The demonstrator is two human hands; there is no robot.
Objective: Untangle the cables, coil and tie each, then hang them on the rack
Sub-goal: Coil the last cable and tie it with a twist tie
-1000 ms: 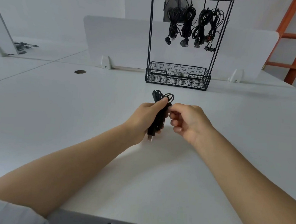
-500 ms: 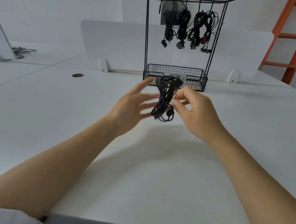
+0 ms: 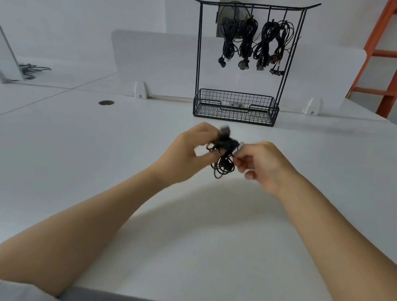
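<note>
The black rack (image 3: 198, 56) stands at the table's (image 3: 97, 178) far side, with four coiled cables (image 3: 247, 41) hanging from its top bar. In front of it, your left hand (image 3: 188, 154) and right hand (image 3: 262, 165) pinch a loose cable bundle (image 3: 223, 162) with curled fingers. The bundle's top is blurred. An orange ladder (image 3: 392, 55) stands far right.

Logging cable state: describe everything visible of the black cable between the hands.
The black cable is a thin, rubbery-looking cord gathered into a loose, uneven bundle of small loops, some hanging below the hands. A blurred plug end sticks up at its top. It is held in the air above the white table, in front of the wire rack. The left hand grips it from one side; the right hand pinches it at the other. Blur hides any tie.
</note>
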